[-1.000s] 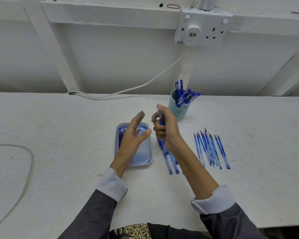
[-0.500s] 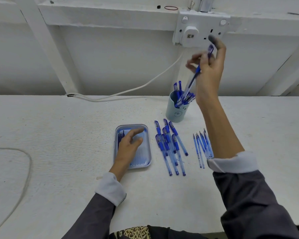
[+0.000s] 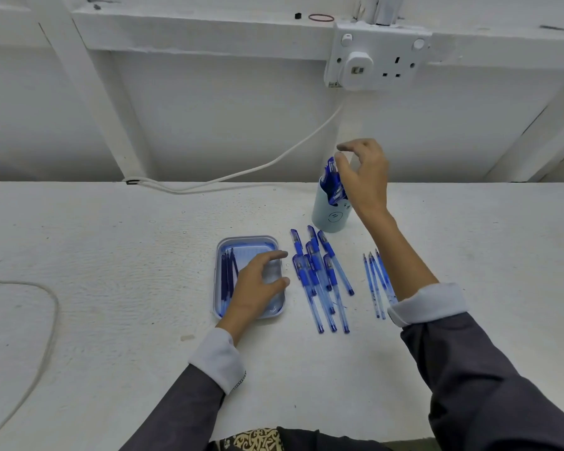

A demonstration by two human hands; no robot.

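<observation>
Head view: right of centre, the right hand (image 3: 365,180) hovers over the cup (image 3: 329,218), thumb and forefinger curved close beside the pens (image 3: 332,177) standing in it; whether they pinch one I cannot tell. The left hand (image 3: 258,284) rests on the tray (image 3: 248,242) at centre, fingers spread. The pens look light, stiff and slick, so they are probably best pinched at the cap end.

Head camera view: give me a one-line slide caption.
Right hand hovers over the pen cup; left hand rests on the tray beside loose pens.
</observation>
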